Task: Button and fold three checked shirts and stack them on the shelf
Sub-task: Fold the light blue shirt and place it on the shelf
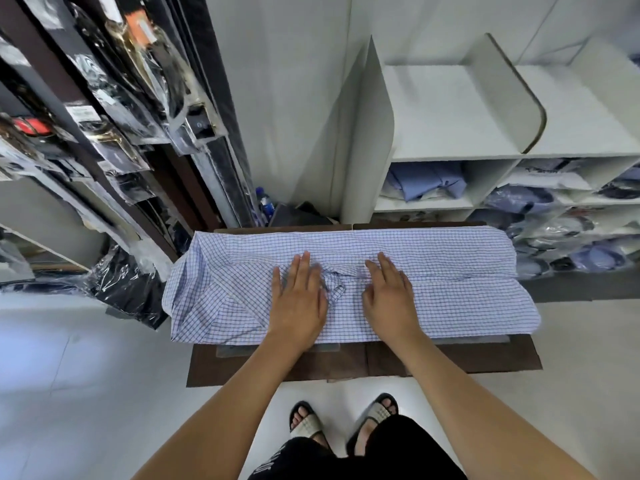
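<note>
A blue-and-white checked shirt (450, 271) lies spread sideways across a low brown table (450, 358), folded lengthwise into a long band with its collar end bunched at the left. My left hand (298, 299) rests flat on the middle of the shirt, fingers straight. My right hand (391, 296) lies flat on the cloth just to the right, fingers straight too. A small cuff or placket (337, 291) pokes up between the two hands. The white shelf (450, 109) stands behind the table at the right, its top surface bare.
Lower shelf compartments hold folded blue shirts (426, 181) and bagged garments (554, 230). Racks of packaged dark goods (114, 133) fill the left side. A blue-capped bottle (265, 202) stands on the floor behind the table. My sandalled feet (343, 424) stand on pale floor.
</note>
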